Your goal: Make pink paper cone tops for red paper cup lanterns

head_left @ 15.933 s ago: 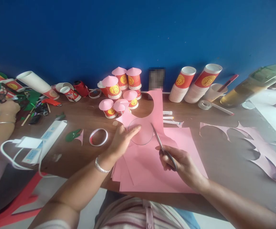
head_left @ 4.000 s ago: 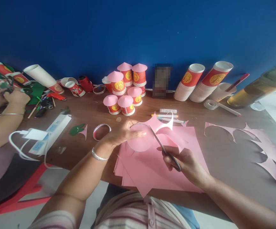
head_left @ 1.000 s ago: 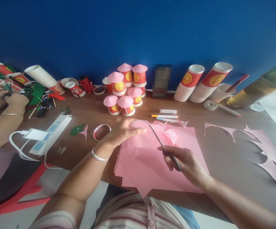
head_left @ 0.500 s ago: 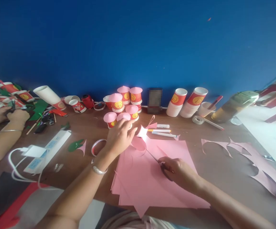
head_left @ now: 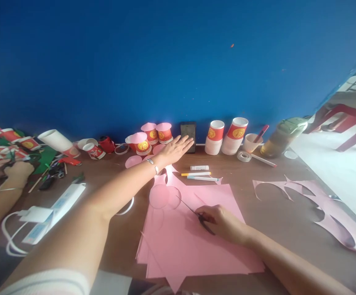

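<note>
My left hand (head_left: pixel 174 149) is stretched far forward with flat, open fingers, just in front of a dark phone (head_left: pixel 188 135) leaning on the blue wall. It hovers beside small red paper cups with pink cone lids (head_left: pixel 149 137). My right hand (head_left: pixel 219 221) rests on a stack of pink paper sheets (head_left: pixel 196 241) and grips a pair of scissors (head_left: pixel 193 212), whose blades point toward cut pink circles (head_left: pixel 165 196) lying on the stack.
Stacked red-and-white cups (head_left: pixel 225 137), a tape roll (head_left: pixel 243 156), pens and a glue stick (head_left: pixel 199 173) lie behind the paper. Pink offcuts (head_left: pixel 313 205) spread at right. Another person's hands (head_left: pixel 8 170) work at left among craft scraps, near a power strip (head_left: pixel 55 207).
My left hand let go of the cut pink circle, which now lies on the stack, and reached forward toward the phone. The right hand lowered the scissors onto the paper. The camera tilted up.
</note>
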